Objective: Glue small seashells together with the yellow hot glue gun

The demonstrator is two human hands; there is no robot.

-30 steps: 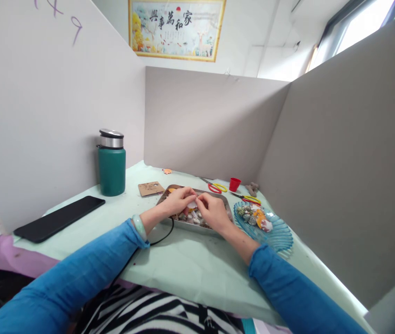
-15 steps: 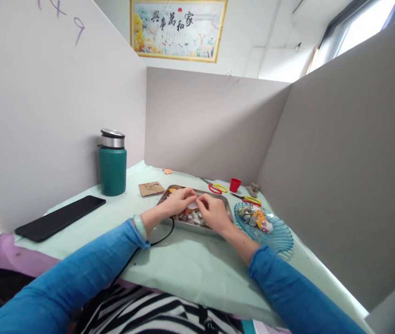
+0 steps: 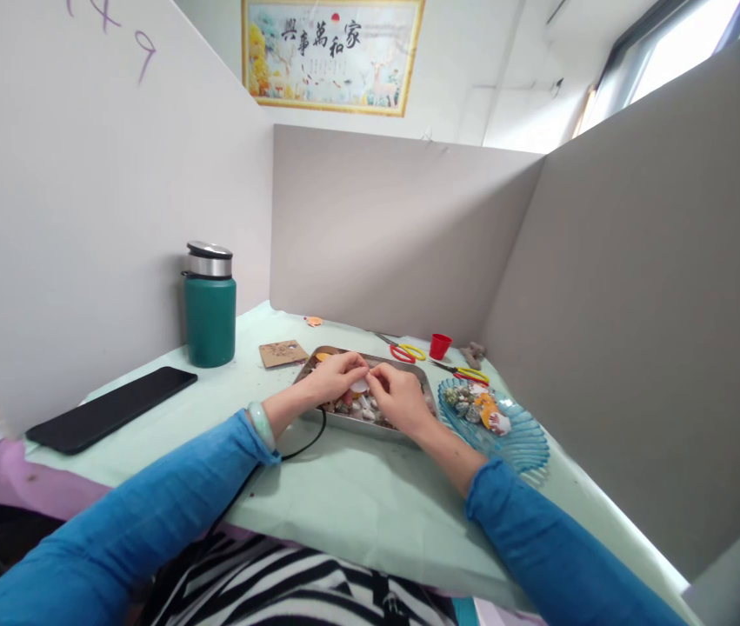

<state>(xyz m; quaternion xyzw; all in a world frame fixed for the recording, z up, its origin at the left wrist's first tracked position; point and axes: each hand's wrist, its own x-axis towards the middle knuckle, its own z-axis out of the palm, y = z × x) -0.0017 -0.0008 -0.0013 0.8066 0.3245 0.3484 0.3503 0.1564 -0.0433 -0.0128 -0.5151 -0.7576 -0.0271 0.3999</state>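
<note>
Both hands meet above a metal tray (image 3: 431, 402) filled with small mixed pieces. My left hand (image 3: 341, 377) is closed, its fingertips pinching a small white piece (image 3: 360, 385). Close beside it, my right hand (image 3: 396, 393) is pinched too, fingertips at the edge of that piece; whether they grip it or something tiny is too small to tell. Right of the tray lies a blue glass plate (image 3: 523, 443) holding orange, white and greenish-grey pieces.
A green bottle (image 3: 210, 320) and a black phone-like slab (image 3: 112, 409) stand and lie at the left. Behind the tray are a brown card (image 3: 283, 353), red-and-yellow scissors (image 3: 407, 352), a second pair (image 3: 470, 376) and a red cup (image 3: 440, 346). Grey panels surround the table.
</note>
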